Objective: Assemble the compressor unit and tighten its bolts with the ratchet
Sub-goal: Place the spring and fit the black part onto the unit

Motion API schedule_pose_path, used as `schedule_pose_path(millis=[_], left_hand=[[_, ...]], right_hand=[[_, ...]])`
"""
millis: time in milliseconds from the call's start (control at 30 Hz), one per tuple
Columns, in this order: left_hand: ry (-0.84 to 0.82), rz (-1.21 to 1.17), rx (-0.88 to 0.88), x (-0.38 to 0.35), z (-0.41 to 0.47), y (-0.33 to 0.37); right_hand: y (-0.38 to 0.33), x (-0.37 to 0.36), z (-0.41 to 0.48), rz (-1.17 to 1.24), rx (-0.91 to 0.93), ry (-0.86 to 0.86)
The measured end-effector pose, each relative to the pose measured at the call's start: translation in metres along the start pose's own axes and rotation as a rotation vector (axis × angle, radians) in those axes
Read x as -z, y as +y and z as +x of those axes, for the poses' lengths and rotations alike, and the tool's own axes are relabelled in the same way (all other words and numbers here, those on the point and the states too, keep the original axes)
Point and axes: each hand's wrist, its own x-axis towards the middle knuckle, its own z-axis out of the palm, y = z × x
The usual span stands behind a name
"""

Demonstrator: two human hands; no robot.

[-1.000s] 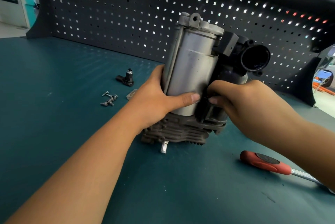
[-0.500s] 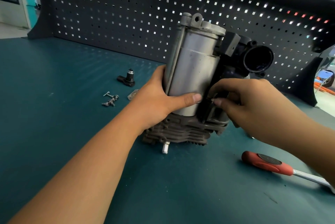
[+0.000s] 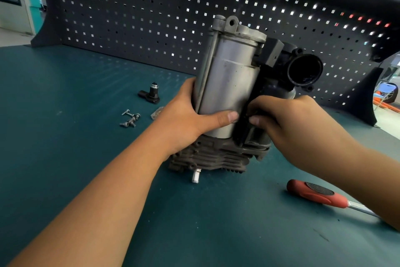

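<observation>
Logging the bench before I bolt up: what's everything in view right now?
compressor: one, silver and black, upright mid-table
bolts: several, grey, loose left of compressor
fitting: one, black, behind bolts
plate: one, grey, right of bolts, partly hidden
ratchet: one, red handle, lying front right
table: one, teal
pegboard: one, dark, at back
left hand: grips compressor's cylinder
right hand: holds its black side part
</observation>
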Motion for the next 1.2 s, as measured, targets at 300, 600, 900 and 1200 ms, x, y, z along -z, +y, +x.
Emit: schedule_pose_path(millis=[300,600,900,1200], left_hand=[[-0.003,-0.003,0.006,-0.0002,-0.0004,0.0004],[-0.004,-0.002,0.008,-0.0005,0.0002,-0.0004],[0.012,0.006,0.012,-0.0006,0.0002,-0.0010],[0.015,-0.002,0.008,-0.0012,0.0010,-0.0018]], right_hand=[[0.0047,0.0044,0.0004,0.249,-0.033,-0.054],[0.0028,-0.0003,0.0008,0.164,-0.055,-0.008],[0.0051,0.0012,-0.0016,0.358,-0.134,-0.066],[0.0006,-0.0004,-0.0013,0.225,-0.076,-0.063]])
